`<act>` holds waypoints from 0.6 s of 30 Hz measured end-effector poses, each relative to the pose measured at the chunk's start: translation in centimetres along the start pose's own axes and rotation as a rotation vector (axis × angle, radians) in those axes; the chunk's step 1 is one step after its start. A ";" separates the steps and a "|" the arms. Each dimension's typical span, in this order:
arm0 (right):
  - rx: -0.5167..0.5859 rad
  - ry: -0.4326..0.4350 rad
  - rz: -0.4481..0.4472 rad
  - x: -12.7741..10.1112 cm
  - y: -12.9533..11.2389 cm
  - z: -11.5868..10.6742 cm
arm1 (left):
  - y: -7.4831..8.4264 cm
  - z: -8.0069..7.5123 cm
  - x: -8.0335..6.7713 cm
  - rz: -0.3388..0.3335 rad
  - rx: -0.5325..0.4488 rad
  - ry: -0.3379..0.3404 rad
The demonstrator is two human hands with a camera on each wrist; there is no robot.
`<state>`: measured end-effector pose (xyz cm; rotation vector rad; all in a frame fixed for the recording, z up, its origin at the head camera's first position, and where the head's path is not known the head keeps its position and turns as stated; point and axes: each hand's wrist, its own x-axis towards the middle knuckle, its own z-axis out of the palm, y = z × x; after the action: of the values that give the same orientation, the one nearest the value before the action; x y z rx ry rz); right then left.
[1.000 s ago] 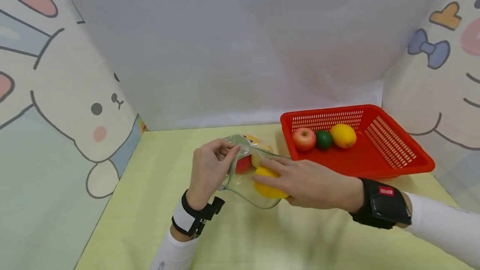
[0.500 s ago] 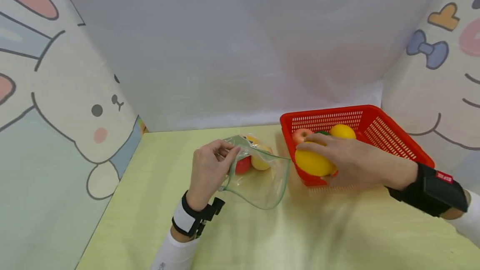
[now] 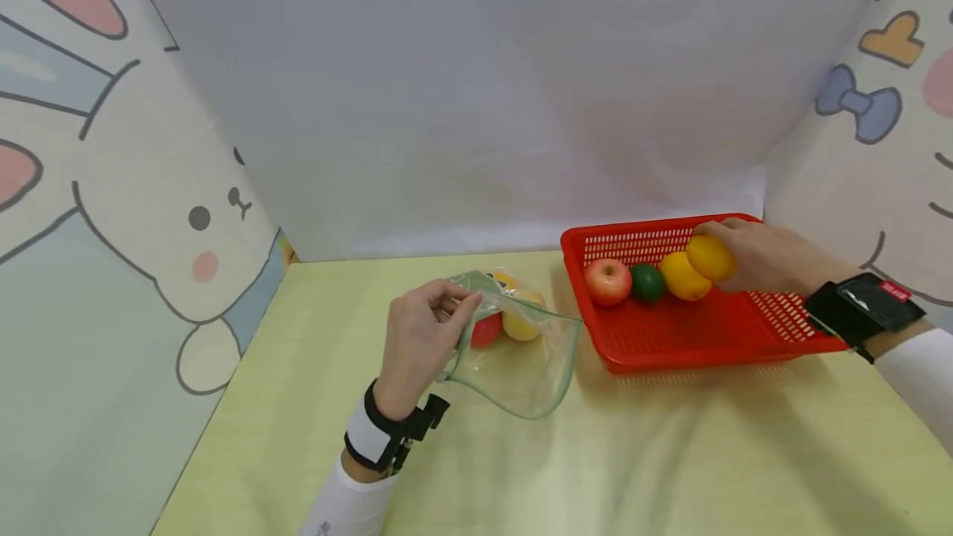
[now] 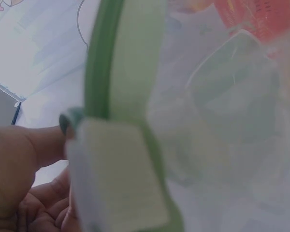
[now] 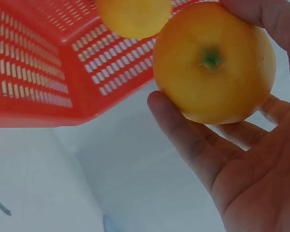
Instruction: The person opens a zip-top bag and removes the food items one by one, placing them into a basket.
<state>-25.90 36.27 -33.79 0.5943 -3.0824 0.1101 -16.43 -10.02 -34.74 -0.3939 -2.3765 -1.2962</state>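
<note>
— Right hand?
— Curling round an orange, holding it over the far right corner of the red basket, just beside a lemon. Showing the green stem end of the orange in the right wrist view, fingers cupping beneath.
— Left hand?
— Pinching the rim of a clear zip bag, keeping its mouth gaping wide toward the basket. Resting on the yellow bench.
— Inside the bag?
— Holding a red fruit and a yellow one, touching each other.
— In the basket?
— Lying in a row: apple, green lime, then the lemon.
</note>
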 end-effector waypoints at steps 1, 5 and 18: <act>-0.004 -0.005 0.010 0.2 0.8 0.3 | 0.0 0.0 0.0 0.001 -0.002 0.000; -0.007 -0.075 0.088 0.9 3.4 1.5 | 0.0 0.0 -0.1 0.004 -0.005 0.001; -0.038 -0.124 0.150 3.2 8.2 5.0 | 0.0 0.2 -0.1 0.008 -0.013 0.001</act>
<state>-31.88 42.37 -39.31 0.3823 -3.2384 0.0141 -16.40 -9.87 -34.83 -0.4059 -2.3645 -1.3086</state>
